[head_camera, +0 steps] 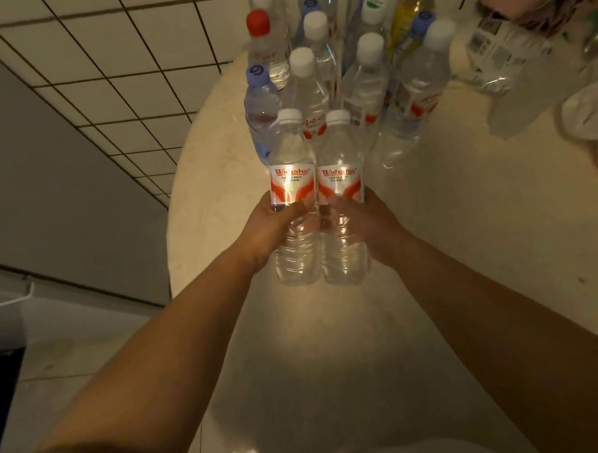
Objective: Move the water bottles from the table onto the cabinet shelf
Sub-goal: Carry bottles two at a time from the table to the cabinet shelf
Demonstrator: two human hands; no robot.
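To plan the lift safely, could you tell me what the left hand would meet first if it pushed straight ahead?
Probably the blue-capped bottle standing just beyond the left hand and the Wahaha bottle in its grip; depth is hard to judge, so the white-capped bottle beside it could come first.

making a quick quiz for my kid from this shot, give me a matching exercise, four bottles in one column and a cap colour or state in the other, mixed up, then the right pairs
Column one:
1. bottle in the left hand
2. bottle at the far left of the back group
3. tall bottle with the yellow label
4. bottle held by another person at top right

Column two:
A. yellow cap
B. tipped on its side, off the table
C. red cap
D. upright, white cap, gripped below its red and white label

Pairs: 1-D, 2-C, 3-A, 4-B
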